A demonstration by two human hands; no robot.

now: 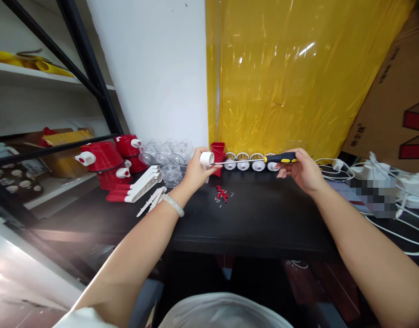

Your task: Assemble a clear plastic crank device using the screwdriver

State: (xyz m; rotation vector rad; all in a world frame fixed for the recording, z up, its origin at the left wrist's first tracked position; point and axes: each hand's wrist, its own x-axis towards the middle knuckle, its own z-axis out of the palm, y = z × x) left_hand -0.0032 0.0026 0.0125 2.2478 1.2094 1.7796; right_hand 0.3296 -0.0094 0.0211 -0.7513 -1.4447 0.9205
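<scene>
My left hand [195, 175] is closed around a white round plastic part [206, 159], held above the black table. Between the thumb and fingers of my right hand [307, 172] is the end of a screwdriver [281, 158] with a black and yellow handle. Its long metal shaft lies level and points left, the tip at the white part's open end. Whether the tip sits in a screw I cannot tell. Below, small red plastic pieces [223, 195] and several tiny screws [217, 199] lie loose on the table. A red container [217, 149] stands just behind my left hand.
White-rimmed round parts [242, 162] line the back of the black table [257, 223]. Red housings [105, 161], clear plastic cups [168, 152] and white handles [144, 184] stand left. White cables [383, 228] and a tablet-like device [353, 196] lie right.
</scene>
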